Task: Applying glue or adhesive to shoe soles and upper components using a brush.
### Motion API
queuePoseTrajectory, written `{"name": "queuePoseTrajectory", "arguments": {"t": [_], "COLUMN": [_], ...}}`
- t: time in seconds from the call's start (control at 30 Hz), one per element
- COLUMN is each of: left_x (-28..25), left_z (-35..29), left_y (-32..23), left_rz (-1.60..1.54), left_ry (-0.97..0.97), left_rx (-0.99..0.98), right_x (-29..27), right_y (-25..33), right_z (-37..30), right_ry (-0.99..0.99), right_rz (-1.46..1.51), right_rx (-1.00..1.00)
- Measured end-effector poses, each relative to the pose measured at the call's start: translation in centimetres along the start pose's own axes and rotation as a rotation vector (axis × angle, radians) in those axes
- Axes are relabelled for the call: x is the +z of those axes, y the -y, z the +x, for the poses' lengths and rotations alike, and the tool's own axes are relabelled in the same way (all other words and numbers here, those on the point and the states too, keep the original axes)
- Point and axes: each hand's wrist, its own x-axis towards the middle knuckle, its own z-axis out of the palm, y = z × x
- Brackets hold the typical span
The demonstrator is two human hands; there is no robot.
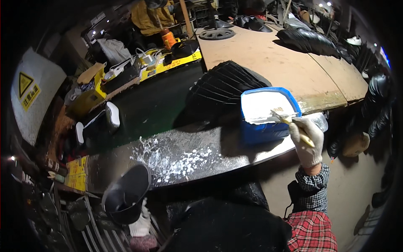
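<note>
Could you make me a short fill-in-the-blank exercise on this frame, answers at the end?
1. The right hand holds a brush at a container coloured ____.
2. The liquid in the container is coloured ____.
3. The left hand is at a hollow piece coloured ____.
4. In the picture, splashes on the bench lie to the container's ____.

Missing words: blue; white; black; left.

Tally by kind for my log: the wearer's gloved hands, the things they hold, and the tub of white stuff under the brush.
Gloved hands: 2 (left hand, right hand)
Brush: 1
Black hollow item: 1
Blue tub: 1
Total: 5
</note>
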Motion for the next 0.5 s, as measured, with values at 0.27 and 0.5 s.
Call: {"name": "queuePoseTrajectory", "arguments": {"t": [0.27,0.5], "left_x": [8.0,6.8], "left_z": [1.8,3.8], "left_y": [0.6,1.1], "left_rz": [0.325,0.387], "left_ry": [0.112,0.206], "left_rx": [0.136,0.075], "right_x": [0.7,11.1], "right_y": [3.2,11.5], "right_z": [-1.3,-1.9], "right_ry": [-0.035,0.295], "right_rz": [-0.049,0.501], "right_rx": [-0.048,-0.083]}}
